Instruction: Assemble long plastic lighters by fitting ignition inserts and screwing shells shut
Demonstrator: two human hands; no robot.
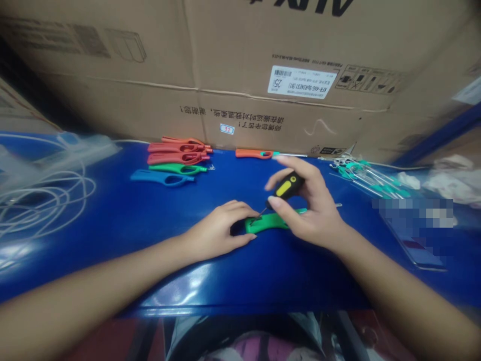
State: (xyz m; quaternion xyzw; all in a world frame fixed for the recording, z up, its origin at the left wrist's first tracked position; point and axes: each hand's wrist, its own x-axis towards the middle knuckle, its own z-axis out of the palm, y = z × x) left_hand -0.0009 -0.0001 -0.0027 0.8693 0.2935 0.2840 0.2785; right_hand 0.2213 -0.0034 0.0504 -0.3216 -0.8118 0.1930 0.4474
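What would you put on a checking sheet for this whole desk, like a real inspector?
Surface: blue table, shiny.
Job's things: green handle lying down; black-and-yellow screwdriver slanting down to its left part.
Clutter: red, green and blue handles left of centre at the back; an orange handle with a metal rod; a pile of rods with teal parts and a dark flat device on the right.
Hands: left hand steadies the green handle; right hand grips the screwdriver.
Cables: loosely coiled white cable or tube, far left.
Surroundings: big cardboard box behind, printing upside down.
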